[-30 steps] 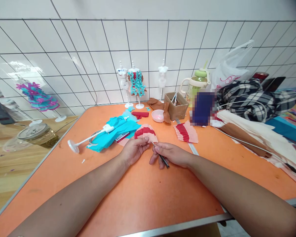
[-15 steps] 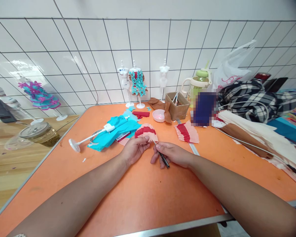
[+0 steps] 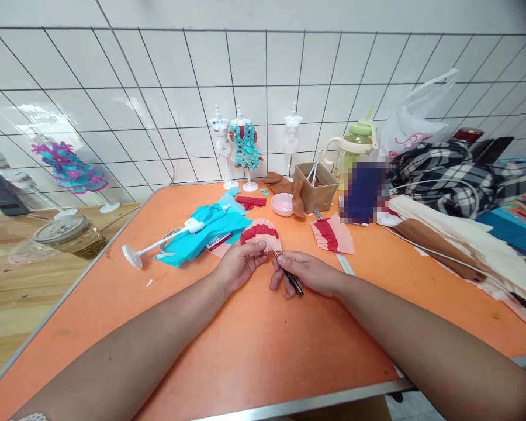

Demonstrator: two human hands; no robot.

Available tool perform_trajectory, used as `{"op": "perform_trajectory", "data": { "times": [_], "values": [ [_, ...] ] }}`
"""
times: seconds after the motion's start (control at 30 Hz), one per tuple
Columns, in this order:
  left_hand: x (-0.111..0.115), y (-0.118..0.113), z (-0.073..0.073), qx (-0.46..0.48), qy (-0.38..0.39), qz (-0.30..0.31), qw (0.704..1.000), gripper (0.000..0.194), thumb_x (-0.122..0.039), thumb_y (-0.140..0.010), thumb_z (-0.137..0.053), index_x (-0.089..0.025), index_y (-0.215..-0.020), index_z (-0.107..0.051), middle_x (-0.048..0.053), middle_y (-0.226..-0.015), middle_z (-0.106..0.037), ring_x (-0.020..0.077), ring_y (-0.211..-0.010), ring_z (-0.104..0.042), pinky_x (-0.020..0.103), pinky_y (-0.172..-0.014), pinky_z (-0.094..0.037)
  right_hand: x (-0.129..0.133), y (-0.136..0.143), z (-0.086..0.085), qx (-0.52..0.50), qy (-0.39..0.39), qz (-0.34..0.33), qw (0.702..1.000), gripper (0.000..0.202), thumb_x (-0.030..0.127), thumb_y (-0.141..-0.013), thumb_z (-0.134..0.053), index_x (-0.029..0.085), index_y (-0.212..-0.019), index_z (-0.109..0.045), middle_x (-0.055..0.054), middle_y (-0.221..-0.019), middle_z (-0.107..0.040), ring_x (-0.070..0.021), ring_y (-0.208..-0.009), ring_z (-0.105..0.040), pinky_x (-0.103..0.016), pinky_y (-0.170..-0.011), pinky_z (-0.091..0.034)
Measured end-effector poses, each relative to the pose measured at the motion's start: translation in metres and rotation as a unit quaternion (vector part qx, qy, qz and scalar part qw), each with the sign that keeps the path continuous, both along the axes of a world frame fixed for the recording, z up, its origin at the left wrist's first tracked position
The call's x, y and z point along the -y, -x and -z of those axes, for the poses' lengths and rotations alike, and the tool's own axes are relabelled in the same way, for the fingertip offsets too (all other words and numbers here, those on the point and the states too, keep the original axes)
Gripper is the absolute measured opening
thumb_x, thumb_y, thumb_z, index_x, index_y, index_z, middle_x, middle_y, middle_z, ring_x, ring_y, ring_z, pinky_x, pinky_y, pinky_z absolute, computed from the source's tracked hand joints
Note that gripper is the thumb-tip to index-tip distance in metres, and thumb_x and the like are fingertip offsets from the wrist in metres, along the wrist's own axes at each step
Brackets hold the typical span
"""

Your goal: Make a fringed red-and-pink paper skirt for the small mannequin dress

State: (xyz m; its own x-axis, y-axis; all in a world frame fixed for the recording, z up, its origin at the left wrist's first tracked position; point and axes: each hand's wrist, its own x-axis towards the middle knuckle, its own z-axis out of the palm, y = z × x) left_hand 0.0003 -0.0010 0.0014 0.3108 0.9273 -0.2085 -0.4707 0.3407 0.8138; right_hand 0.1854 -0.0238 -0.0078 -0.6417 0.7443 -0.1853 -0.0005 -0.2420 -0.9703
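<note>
My left hand (image 3: 242, 264) pinches the near edge of a pleated pink crepe paper piece (image 3: 269, 241) with a red band, between thumb and fingers. Closed around a slim black tool that looks like tweezers (image 3: 293, 280) is my right hand (image 3: 304, 273); the thin metal tip points at the paper's lower right edge. Whether the tip touches the paper I cannot make out. A second pleated pink and red piece (image 3: 333, 234) lies flat to the right. Left of my hands, a white mannequin stand (image 3: 158, 247) lies on its side across turquoise paper (image 3: 214, 237).
Behind my hands are a pink bowl (image 3: 283, 204), a rolled red paper strip (image 3: 251, 201) and a cardboard box (image 3: 319, 196) holding tools. Small mannequins (image 3: 245, 146) stand along the tiled wall. A large bottle (image 3: 355, 143), plaid cloth (image 3: 438, 175) and paper sheets (image 3: 456, 234) crowd the right.
The tail end of the tweezers has tilted slightly up and to the right. Both hands keep their holds, and the view has shifted a little.
</note>
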Motion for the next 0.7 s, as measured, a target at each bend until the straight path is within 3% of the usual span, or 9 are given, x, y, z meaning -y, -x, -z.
{"op": "perform_trajectory", "data": {
  "times": [0.43, 0.7],
  "values": [
    [-0.0010, 0.0009, 0.0036, 0.000, 0.004, -0.003, 1.000, 0.009, -0.016, -0.066, -0.075, -0.011, -0.068, -0.068, 0.005, -0.070, -0.070, 0.0128, -0.069, -0.064, 0.023, -0.070, -0.051, -0.0002, 0.0001, -0.0014, -0.006, 0.006, -0.004, 1.000, 0.042, 0.060, -0.087, -0.052, 0.019, -0.083, -0.049, -0.005, -0.078, -0.073, -0.0103, -0.048, -0.059, -0.023, -0.050, -0.050],
    [-0.0006, 0.0007, 0.0015, -0.015, -0.009, 0.013, 1.000, 0.010, -0.017, -0.066, -0.075, -0.012, -0.070, -0.068, 0.007, -0.073, -0.071, 0.0153, -0.069, -0.065, 0.027, -0.071, -0.051, -0.0002, -0.0003, -0.0015, -0.002, 0.016, 0.001, 1.000, 0.042, 0.060, -0.088, -0.051, 0.019, -0.090, -0.051, -0.006, -0.084, -0.073, -0.0100, -0.048, -0.059, -0.024, -0.051, -0.051]
  ]
}}
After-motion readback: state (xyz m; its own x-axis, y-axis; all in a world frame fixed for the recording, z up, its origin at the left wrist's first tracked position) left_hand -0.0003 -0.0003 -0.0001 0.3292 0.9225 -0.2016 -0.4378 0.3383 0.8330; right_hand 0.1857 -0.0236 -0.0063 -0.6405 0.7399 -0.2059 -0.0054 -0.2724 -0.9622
